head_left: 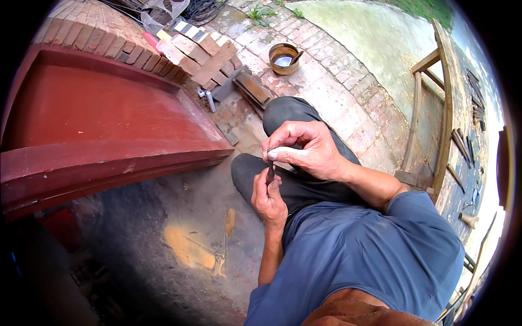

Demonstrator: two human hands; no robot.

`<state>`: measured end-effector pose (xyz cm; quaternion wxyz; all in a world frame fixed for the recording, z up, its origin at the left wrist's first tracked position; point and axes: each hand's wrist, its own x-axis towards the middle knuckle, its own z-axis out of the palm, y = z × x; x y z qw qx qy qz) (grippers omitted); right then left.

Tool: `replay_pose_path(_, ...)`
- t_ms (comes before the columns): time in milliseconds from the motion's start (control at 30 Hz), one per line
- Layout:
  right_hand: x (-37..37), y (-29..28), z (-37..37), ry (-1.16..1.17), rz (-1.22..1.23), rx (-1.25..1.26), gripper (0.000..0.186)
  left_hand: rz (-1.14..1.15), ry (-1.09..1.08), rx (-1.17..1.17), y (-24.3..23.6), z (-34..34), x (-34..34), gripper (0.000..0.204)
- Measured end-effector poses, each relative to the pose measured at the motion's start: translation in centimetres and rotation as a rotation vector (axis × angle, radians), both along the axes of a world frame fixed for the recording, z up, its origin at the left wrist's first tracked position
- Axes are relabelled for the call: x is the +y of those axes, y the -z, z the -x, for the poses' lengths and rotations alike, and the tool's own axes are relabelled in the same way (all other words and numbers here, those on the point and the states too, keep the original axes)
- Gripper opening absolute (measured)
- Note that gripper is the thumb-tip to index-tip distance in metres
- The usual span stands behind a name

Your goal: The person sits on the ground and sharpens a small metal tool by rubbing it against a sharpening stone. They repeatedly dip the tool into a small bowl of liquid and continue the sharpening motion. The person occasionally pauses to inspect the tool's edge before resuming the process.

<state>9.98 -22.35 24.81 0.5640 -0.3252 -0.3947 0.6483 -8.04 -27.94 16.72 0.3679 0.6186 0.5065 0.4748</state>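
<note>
Dark slender tool (271, 173), on the near side of the bowl (282, 71): apparently fingertip work at its upper end.
Left hand (269, 203): fingers pinch lower shaft; right hand (311, 150): fingers pinch top. Next move likely needs steady left grip.

My left hand (270, 204) hides the lower end of a slim dark piece (271, 171), too small to identify; left of that hand, a red panel (98, 111) is cut off.

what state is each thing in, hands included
left hand: closed around the dark tool
right hand: pinched at the tool's upper end
dark tool: held by both hands
round pot: upright, open-topped, stick resting on its rim
bricks: piled up
</note>
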Motion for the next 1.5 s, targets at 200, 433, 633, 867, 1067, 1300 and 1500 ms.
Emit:
replay_pose_path(200,0.4,1.0,-0.8,0.01,0.022,-0.078,0.009,0.089,0.047,0.034,0.0,0.4,-1.3,0.03)
replay_pose_path(433,0.5,1.4,-1.5,0.044,0.028,-0.106,0.01,0.102,0.048,0.069,0.3,0.3,-1.8,0.029)
replay_pose_path(633,0.6,2.2,-1.8,0.034,0.006,0.007,0.024,0.112,0.054,0.064,0.6,0.2,-1.7,0.03)
replay_pose_path(867,0.5,2.3,-2.8,-0.048,0.062,-0.011,0.021,0.125,0.038,0.009,0.5,-0.4,-1.7,0.033)
replay_pose_path(1067,0.2,2.7,-2.9,-0.077,0.021,-0.095,0.019,0.131,0.061,0.021,0.8,-0.6,-1.6,0.035)
replay_pose_path(1300,0.3,3.0,-3.2,-0.06,-0.019,-0.089,0.016,0.141,0.061,0.039,1.0,-0.6,-1.4,0.035)
replay_pose_path(1500,0.3,3.3,-3.3,-0.045,-0.061,-0.09,0.016,0.141,0.064,0.043,1.0,-0.7,-1.4,0.032)
